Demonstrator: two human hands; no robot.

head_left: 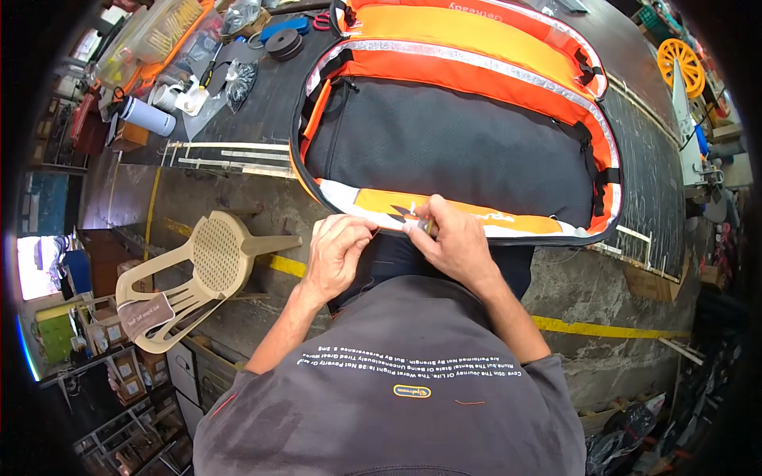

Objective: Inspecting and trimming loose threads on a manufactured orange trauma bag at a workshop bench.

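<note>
Evidently the closeness of the blades is the main worry. The right hand (454, 238) is closed around a small pair of snips (406, 212), whose points show just left of its fingers, over the near edge of the bag (460, 119). The left hand (340, 247) has its thumb and forefinger pressed together, seemingly on a fine thread (375, 235), though it is almost too small to tell. The orange and black bag lies open ahead of both sets of fingers, its near rim right at the fingertips and seemingly past the edge of the table (655, 190). A slip of the right hand could nick the white strip (340, 193) or yellow panel (381, 200) close by, or the left fingertips. A hard tug could pucker the seam, and leaning on the overhanging rim might tip the bag.
</note>
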